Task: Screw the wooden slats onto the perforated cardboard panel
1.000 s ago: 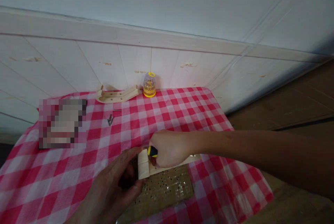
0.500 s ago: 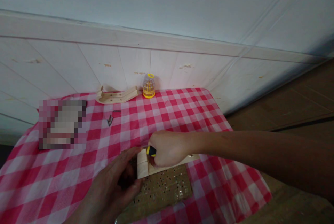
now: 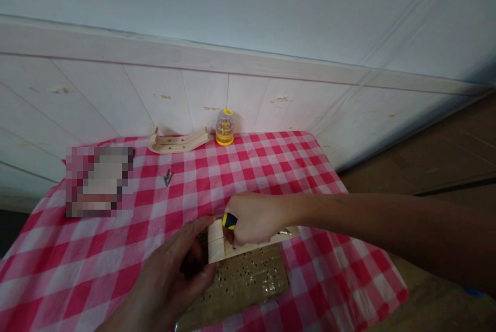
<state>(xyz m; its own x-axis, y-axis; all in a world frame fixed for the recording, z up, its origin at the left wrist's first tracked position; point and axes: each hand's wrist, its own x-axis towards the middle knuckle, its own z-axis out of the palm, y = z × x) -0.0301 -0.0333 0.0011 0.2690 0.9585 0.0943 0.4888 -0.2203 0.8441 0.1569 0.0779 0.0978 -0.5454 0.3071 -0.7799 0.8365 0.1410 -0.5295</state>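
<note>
My right hand (image 3: 253,218) is closed round a screwdriver with a yellow and black handle (image 3: 229,220), held down against a pale wooden piece (image 3: 217,243). My left hand (image 3: 174,278) grips the left end of that wooden piece, fingers curled around it. The piece lies on a brown perforated board (image 3: 248,281) near the front edge of the table with the red and white checked cloth (image 3: 271,167). The screwdriver's tip is hidden under my right hand.
At the back of the table lie a curved wooden part (image 3: 178,142) and a small clear and yellow bit holder (image 3: 225,127). A few loose screws (image 3: 169,175) lie left of centre. A blurred patch (image 3: 99,182) covers something at the left. White wall panelling stands behind.
The view has shifted slightly, so everything sits a little further right in the frame. My right hand turned a little on the screwdriver; both hands stay on the wooden piece.
</note>
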